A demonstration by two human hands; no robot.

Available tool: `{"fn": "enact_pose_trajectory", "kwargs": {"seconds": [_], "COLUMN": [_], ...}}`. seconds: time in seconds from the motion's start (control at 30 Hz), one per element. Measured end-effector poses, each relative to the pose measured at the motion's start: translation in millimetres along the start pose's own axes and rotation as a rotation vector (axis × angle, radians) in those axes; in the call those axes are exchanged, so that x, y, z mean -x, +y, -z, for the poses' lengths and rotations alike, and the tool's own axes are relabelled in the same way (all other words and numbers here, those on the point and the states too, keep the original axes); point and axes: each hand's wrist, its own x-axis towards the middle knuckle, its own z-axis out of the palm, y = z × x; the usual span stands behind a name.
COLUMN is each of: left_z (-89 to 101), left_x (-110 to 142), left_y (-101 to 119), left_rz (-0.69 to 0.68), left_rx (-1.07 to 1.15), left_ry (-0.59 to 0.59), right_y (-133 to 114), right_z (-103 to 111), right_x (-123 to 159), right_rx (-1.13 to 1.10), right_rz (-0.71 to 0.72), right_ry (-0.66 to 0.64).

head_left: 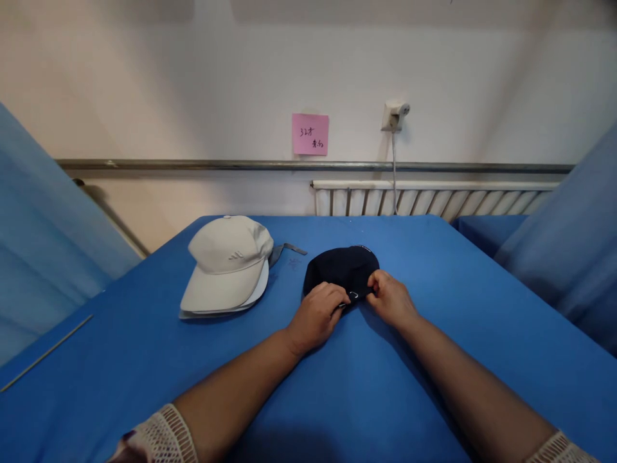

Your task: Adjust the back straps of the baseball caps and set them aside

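Sitting between the person's two hands, the dark cap (340, 265) lies on the blue cloth (308, 399), its near edge drawn slightly toward the wearer of the camera. The left hand (318, 315) has its fingers curled over that edge; the right hand (391, 299) pinches the same edge, just right of a small pale mark. Both are closed on the cap, so the handling of this one looks under way rather than finished. Whether the piece between the fingers is a strap, and whether it is fastened, I cannot tell

To the left, well apart from the hands, a pale cap (229, 251) sits upright on at least one more, whose brim (260, 290) peeps out below. A grey strap (292, 247) trails loose from the pile's right side, so that end appears not to be done up. Those caps are stacked, with neither hand on them; the dark one is apart from the pile

Farther out, a thin stick (48, 352) lies at the cloth's left side, and a pink note (310, 134) is stuck to the wall above the metal rail (231, 165)
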Motion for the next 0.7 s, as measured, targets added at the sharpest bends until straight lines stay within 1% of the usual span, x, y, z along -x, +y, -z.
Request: {"fn": "enact_pose_trajectory", "kwargs": {"seconds": [0.07,0.13,0.2,0.27,0.33,0.4,0.47,0.53,0.57,0.6,0.63,0.7], "left_z": [-0.2,-0.3,-0.5,-0.5,0.1,1.7,4.0,6.1,6.7,7.0,6.9,6.4], "left_x": [-0.2,-0.5,-0.2,0.7,2.0,2.7,2.2,0.8,0.0,-0.7,-1.2,-1.5], "left_y": [2.1,4.4,6.7,8.6,9.3,8.5,5.7,1.1,-1.6,-4.4,-7.2,-12.3], "left_rz": [-0.06,-0.103,-0.128,-0.146,-0.142,-0.089,0.01,0.115,0.158,0.192,0.215,0.239], "left_rx": [-0.029,-0.051,-0.048,0.003,0.086,0.155,0.186,0.18,0.166,0.146,0.122,0.078], "left_ry": [-0.031,-0.076,-0.146,-0.224,-0.264,-0.229,-0.116,-0.005,0.023,0.026,0.01,-0.025], "right_y": [1.2,4.8,11.4,18.9,23.8,22.9,15.8,6.0,1.7,-1.5,-3.2,-2.2], "right_z": [0.3,1.1,2.2,3.3,4.8,6.7,8.8,9.8,9.6,8.8,7.4,3.8], "right_x": [-0.1,0.9,2.0,2.5,2.0,1.4,1.9,4.0,5.4,6.9,8.2,9.8], "right_rx": [0.04,0.061,0.072,0.081,0.078,0.043,-0.034,-0.145,-0.204,-0.253,-0.282,-0.273], "right_rz": [0.013,0.049,0.079,0.085,0.061,0.033,0.046,0.101,0.125,0.138,0.137,0.086], "right_ry": [0.015,-0.008,-0.082,-0.165,-0.18,-0.12,-0.042,-0.009,-0.029,-0.079,-0.151,-0.294]}}
